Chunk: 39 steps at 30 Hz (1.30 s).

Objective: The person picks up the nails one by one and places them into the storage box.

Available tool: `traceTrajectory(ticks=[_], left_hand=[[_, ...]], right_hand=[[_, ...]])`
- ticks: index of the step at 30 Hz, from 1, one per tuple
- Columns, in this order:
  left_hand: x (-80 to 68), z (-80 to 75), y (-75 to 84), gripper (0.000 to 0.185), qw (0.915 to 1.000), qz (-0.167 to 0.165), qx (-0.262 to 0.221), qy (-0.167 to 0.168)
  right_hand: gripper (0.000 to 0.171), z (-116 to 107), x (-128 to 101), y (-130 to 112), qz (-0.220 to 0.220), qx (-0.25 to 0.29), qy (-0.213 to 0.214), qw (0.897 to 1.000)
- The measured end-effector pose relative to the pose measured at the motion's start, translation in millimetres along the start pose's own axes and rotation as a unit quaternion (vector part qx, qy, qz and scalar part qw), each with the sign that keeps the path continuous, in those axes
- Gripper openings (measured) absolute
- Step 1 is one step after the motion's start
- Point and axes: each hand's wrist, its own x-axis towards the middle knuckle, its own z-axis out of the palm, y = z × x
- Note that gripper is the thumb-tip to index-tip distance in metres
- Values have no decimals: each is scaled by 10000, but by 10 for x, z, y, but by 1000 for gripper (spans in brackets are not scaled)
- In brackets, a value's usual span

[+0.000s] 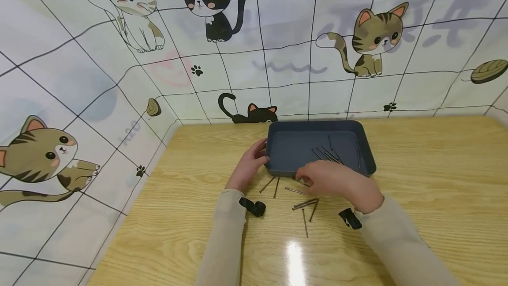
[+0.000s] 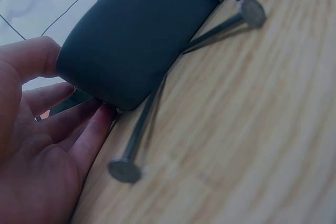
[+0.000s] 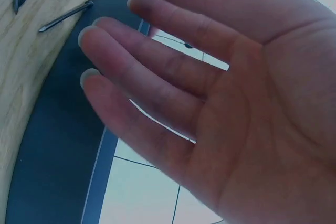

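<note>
The work looks about half done. Inside the tray (image 1: pixel 316 126), several nails (image 1: pixel 330 154) lie, mostly in its right half; the exact count is hard to tell. What seems left is the scatter of loose nails (image 1: pixel 304 223) on the table (image 1: pixel 178 233), on the tray's near side, 2 of them with tips at or just beside its near wall. The person's left hand (image 1: pixel 247 167) rests at the tray's left end, fingers extended along it and thumb touching it. The right hand (image 1: pixel 331 179) is just at the tray's near wall, its fingers loosely spread over the closest nails; no nail shows in its grasp, though the thumb tip is out of the right wrist view.
</note>
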Motion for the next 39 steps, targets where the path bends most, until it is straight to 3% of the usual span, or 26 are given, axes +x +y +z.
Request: traceTrajectory(ticks=[3,11,20,24,39], left_hand=[[-6,-9,3,57,10000,67,3,-13],[-133,-11,267,59,9993,63,-193,-326],[-148,-5,274,58,9992,69,-217,-314],[-143,-3,276,58,9992,27,-173,-350],[-142,2,271,58,9993,48,-256,-280]], right_hand=[[30,23,0,-22,149,-91,-39,9998],[24,69,-4,-80,374,-330,-140,9987],[24,158,-11,-138,607,-498,-186,9967],[18,195,-10,-118,529,-607,-78,9967],[25,272,49,-129,245,-816,10,9964]])
